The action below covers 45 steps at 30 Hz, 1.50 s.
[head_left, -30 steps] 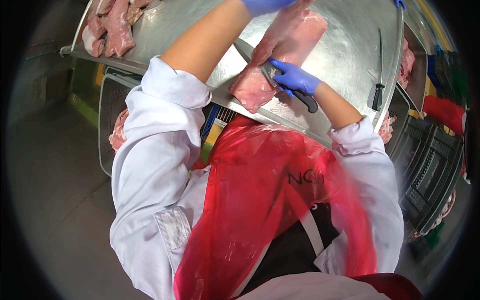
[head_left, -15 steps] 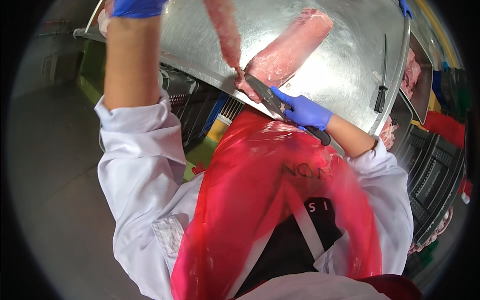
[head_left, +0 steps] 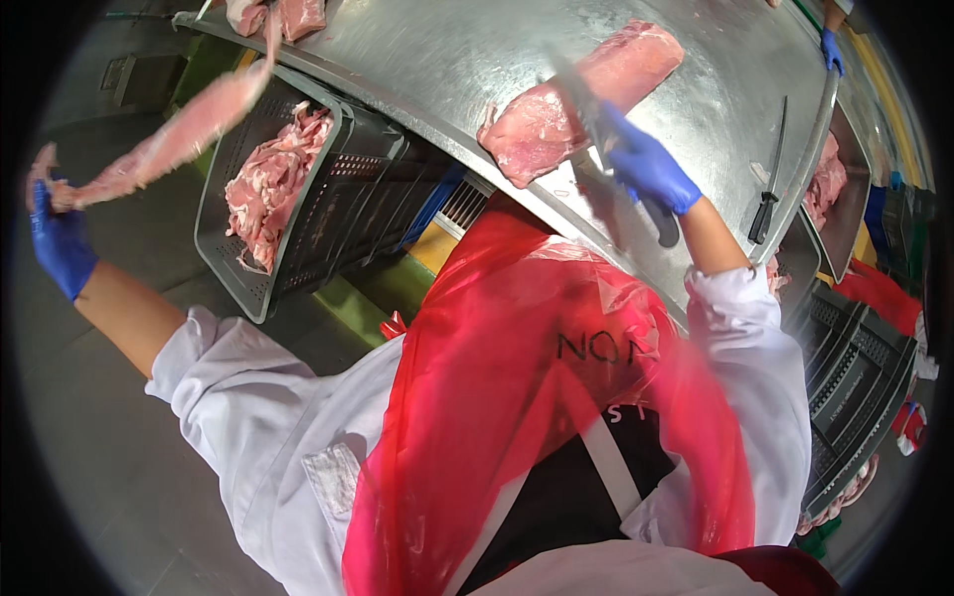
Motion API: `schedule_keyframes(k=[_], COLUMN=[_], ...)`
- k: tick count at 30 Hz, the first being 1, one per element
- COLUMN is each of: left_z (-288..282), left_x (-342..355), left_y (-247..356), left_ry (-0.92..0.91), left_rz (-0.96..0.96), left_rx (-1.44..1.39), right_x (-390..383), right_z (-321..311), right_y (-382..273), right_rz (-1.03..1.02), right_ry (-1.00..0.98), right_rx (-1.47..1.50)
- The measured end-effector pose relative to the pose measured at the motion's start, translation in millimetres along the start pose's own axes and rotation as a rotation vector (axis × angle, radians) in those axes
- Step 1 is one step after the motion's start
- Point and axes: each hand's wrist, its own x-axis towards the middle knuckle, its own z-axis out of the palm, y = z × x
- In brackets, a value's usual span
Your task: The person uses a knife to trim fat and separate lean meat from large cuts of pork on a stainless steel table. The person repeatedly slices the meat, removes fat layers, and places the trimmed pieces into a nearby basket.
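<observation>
At the far left, my blue-gloved left hand point(head_left: 62, 243) is closed on one end of a long pale strip of meat trimming point(head_left: 189, 134). The strip stretches up and right, its far end reaching the table's edge by other meat pieces. My right hand point(head_left: 651, 164), also gloved in blue, grips the dark handle of a knife point(head_left: 658, 223). Its blade is smeared by motion and passes in front of a long boneless pork loin point(head_left: 542, 124), so I cannot tell whether it touches the meat. The loin lies on the metal table point(head_left: 437, 89).
Left of the table, a grey crate point(head_left: 333, 189) holds meat trimmings. A thin black-handled knife point(head_left: 765, 204) lies at the table's right side. Meat pieces point(head_left: 298, 15) sit at the far left corner. Another person's gloved hand point(head_left: 833, 52) rests at the right edge.
My left hand has swung out to the far left with the strip, which has come away from the loin. My right hand has raised the knife up and to the right.
</observation>
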Motion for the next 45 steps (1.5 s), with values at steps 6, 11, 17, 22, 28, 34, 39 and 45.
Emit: schedule_keyframes(k=[6, 11, 17, 22, 28, 34, 39, 45], left_z=[-13, 380, 579, 608, 598, 565, 543, 545], left_x=[-68, -150, -212, -238, -263, -250, -227, -214], left_y=[-197, -174, -212, -192, -198, -212, -212, -226], left_ry=[-0.029, -0.522, -0.955, -0.965, -1.190, -1.140, -0.984, -0.761], left_rz=[-0.024, 0.038, -0.335, -0.445, 0.255, 0.294, 0.025, -0.139], left_rx=[1.569, 0.577, -0.162, -0.376, -0.017, 0.071, -0.038, -0.188], right_x=[38, 49, 52, 46, 35, 62, 41, 3], right_z=[30, 53, 50, 15, -18, 69, 94, 136], right_y=[-5, 20, 31, 50, 55, -36, 11, -25], right_rz=[0.063, 0.016, 0.054, 0.034, 0.166, 0.280, 0.285, 0.358], right_ry=[0.274, 0.473, 0.583, 0.684, 0.678, 0.647, 0.497, 0.463], right_rx=[-0.041, -0.409, -0.627, -0.653, -0.741, -0.456, -0.801, -0.879])
